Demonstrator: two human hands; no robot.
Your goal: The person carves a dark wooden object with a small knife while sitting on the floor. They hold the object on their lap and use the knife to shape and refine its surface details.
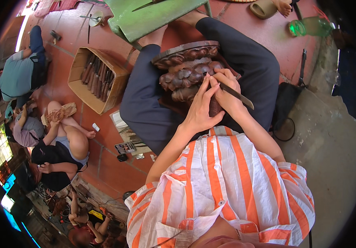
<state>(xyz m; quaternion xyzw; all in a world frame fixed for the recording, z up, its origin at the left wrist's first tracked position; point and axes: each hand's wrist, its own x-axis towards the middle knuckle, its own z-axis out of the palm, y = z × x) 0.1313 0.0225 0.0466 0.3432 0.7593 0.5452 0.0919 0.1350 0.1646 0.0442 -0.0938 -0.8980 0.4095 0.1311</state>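
A dark brown carved wooden piece [188, 74] with rounded, layered relief stands between my bent legs. My right hand [227, 89] is closed around a flat metal carving blade [243, 99], whose slanted end sticks out toward my right forearm. The blade's other end is hidden by my fingers at the carving's surface. Beside it, my left hand [200, 103] lies against the carving with fingers stretched and thumb apart. Its fingertips meet those of my right hand near the working spot.
A cardboard box [97, 80] holds several wooden-handled tools to my left. Ahead stands a green plastic stool [153, 18] with a thin tool on it. A phone [125, 147] lies on the tiles. A green bottle [310, 27] is far right; other people sit at left.
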